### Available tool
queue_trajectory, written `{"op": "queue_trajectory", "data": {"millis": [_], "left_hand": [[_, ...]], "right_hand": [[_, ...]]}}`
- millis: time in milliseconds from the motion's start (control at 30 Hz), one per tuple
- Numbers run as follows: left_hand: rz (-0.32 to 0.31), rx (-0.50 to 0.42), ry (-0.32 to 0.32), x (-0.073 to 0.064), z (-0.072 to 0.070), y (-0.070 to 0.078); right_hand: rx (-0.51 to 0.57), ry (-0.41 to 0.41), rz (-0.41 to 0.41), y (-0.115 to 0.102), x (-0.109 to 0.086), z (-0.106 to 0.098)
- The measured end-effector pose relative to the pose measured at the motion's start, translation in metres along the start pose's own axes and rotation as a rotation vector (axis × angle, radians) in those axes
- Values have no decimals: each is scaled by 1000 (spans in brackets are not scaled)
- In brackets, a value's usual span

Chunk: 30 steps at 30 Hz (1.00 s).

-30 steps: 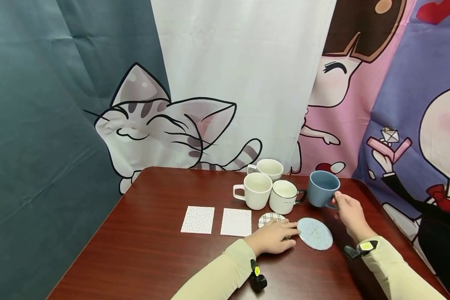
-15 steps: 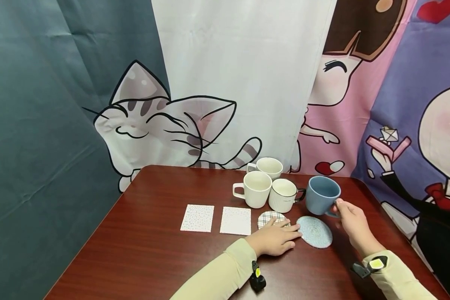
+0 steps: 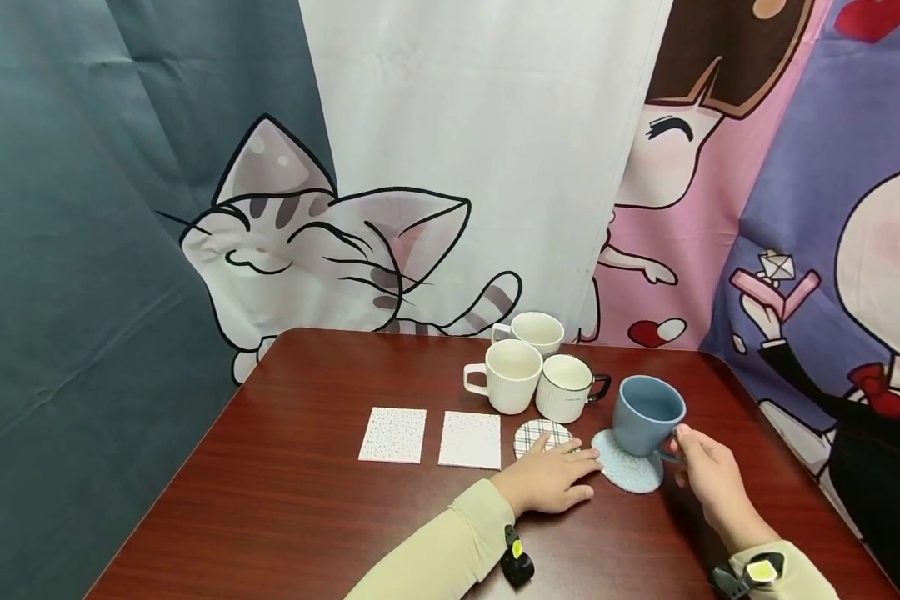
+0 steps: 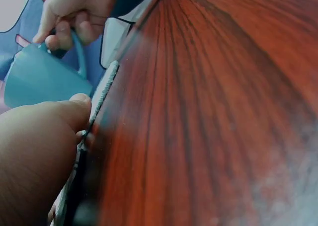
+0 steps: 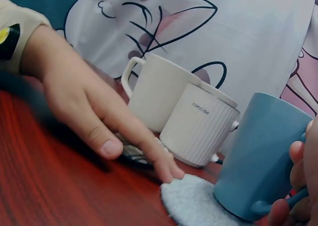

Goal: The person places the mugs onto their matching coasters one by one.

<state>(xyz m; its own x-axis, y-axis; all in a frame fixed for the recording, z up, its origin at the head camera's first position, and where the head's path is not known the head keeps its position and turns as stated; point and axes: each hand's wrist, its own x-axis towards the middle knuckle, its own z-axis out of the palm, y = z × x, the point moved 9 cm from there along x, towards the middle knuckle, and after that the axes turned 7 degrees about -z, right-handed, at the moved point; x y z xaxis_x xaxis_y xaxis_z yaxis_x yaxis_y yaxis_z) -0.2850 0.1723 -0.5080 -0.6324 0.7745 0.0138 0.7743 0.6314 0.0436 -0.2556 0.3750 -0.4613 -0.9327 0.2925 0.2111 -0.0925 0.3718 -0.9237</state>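
Note:
My right hand (image 3: 716, 479) grips the handle of a blue mug (image 3: 647, 414). The mug is over the back part of a round light-blue coaster (image 3: 630, 477); I cannot tell whether its base touches. My left hand (image 3: 546, 479) lies palm down with straight fingers, its fingertips at that coaster's left edge. It partly covers a round plaid coaster (image 3: 538, 432). In the right wrist view, the blue mug (image 5: 266, 154) leans slightly, and the left hand (image 5: 84, 99) reaches to the light-blue coaster (image 5: 191, 198). The left wrist view shows the mug (image 4: 42, 77) beyond my left thumb.
Behind the coasters stand a white ribbed mug (image 3: 512, 379), a black-handled white mug (image 3: 565, 390) and another white mug (image 3: 543, 331). Two square speckled coasters, left (image 3: 393, 435) and right (image 3: 470, 440), lie on the brown table (image 3: 307, 492). A printed curtain (image 3: 495, 150) hangs behind.
My right hand has brought the blue mug toward me, from behind the light-blue coaster to over it. The left hand has stayed nearly still at the coaster's edge.

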Motion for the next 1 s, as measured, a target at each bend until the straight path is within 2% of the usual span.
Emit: {"op": "queue_trajectory", "data": {"millis": [200,400,567,867,1000], "left_hand": [[-4,-11,9,2,-2,0],[-14,21,17,7,3,1],[-30,-6,42,8,1,2],[-43,-36,77,2,-1,5],[-40,-37,84,-1,0,5]], "right_hand": [[41,17,-6,1,-9,2],[80,43,2,3,-16,0],[99,55,21,5,-19,2],[96,13,27,3,-23,11],[107,29,34,3,-26,12]]}}
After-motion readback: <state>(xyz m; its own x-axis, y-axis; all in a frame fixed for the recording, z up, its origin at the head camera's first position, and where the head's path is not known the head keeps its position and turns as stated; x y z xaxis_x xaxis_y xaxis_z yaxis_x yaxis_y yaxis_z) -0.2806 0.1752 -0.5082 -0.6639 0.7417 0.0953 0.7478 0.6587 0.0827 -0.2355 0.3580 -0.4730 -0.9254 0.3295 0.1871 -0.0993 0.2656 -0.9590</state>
